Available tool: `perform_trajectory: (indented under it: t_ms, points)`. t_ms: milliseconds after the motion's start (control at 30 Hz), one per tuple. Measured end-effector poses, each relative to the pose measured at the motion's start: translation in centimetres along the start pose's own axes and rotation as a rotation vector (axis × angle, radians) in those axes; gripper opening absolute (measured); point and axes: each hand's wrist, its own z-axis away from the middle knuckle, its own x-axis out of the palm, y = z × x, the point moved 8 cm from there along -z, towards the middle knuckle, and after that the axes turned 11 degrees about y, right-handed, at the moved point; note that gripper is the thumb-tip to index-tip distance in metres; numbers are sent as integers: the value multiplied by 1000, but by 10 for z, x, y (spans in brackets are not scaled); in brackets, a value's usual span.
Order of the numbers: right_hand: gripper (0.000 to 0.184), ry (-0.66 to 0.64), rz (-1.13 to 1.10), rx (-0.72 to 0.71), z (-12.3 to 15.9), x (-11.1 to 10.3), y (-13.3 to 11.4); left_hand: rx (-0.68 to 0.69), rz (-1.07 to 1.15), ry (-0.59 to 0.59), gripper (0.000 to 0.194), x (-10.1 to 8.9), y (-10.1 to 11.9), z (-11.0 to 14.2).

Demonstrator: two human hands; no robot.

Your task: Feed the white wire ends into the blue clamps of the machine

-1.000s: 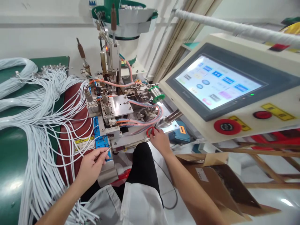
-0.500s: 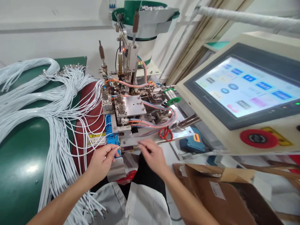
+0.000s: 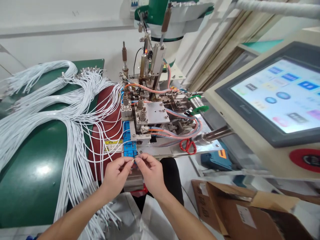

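My left hand [image 3: 117,175] and my right hand [image 3: 150,172] meet at the front edge of a small assembly machine [image 3: 150,116]. Both pinch the tip of one thin white wire [image 3: 133,161] between thumb and forefinger, just below the machine's blue fixture block [image 3: 128,146]. A large bundle of white wires [image 3: 62,113] fans across the green table [image 3: 30,173] and a dark red mat [image 3: 107,123] to the left of my hands. Several loose wire ends hang over my lap.
Red-handled scissors [image 3: 188,146] lie on the machine's metal base plate. A touchscreen control panel [image 3: 275,96] with a red emergency button [image 3: 306,159] stands at the right. An open cardboard box [image 3: 245,210] sits at lower right. A green-rimmed feeder bowl [image 3: 172,13] rises behind.
My right hand left the scissors and came left to join my left hand on the wire tip. The view shifted left, so the machine now sits farther right in frame.
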Motion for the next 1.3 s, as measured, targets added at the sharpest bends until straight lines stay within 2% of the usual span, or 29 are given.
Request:
perform_trajectory:
  t_ms: [67, 133, 300, 400, 500, 633, 700, 733, 767, 833, 933, 1000, 1133, 1200, 1300]
  points:
    - [11, 10, -45, 72, 3, 2, 6, 6, 5, 52, 24, -1, -1, 1]
    - [11, 9, -36, 51, 4, 2, 7, 12, 3, 86, 24, -1, -1, 2]
    - [5, -53, 179, -233, 2, 1, -14, 46, -32, 71, 25, 0, -3, 3]
    - [8, -128, 331, -330, 0, 3, -30, 96, -91, 33, 25, -1, -2, 1]
    - [12, -247, 495, -369, -2, 8, -43, 174, -151, -61, 25, -1, 7, 0]
    - [10, -504, 639, -372, 0, 17, -46, 260, -253, -275, 27, 2, 20, 3]
    - [11, -623, 677, -437, 6, 24, -47, 286, -325, -374, 29, 5, 22, 5]
    - [13, -646, 678, -480, 8, 26, -47, 289, -354, -387, 29, 5, 22, 6]
    - [14, -626, 660, -510, 9, 28, -48, 278, -366, -364, 28, 5, 21, 5]
    - [14, -466, 559, -486, 4, 25, -47, 216, -336, -216, 25, -1, 18, 1]
    - [17, -168, 304, -245, -4, 10, -29, 102, -187, 54, 21, -11, 10, -1]
    - [18, -89, 206, -150, -2, 4, -16, 54, -109, 149, 23, -12, 5, 0]
    - [17, -30, 218, -186, -1, -6, -11, 10, -51, 164, 23, -8, -1, -1]
    - [14, -9, 157, -122, -4, -10, -8, 24, -51, 137, 23, -5, 0, -1]
    - [9, -47, 16, 31, -8, -6, -1, 63, -105, 97, 23, -2, 0, -2]
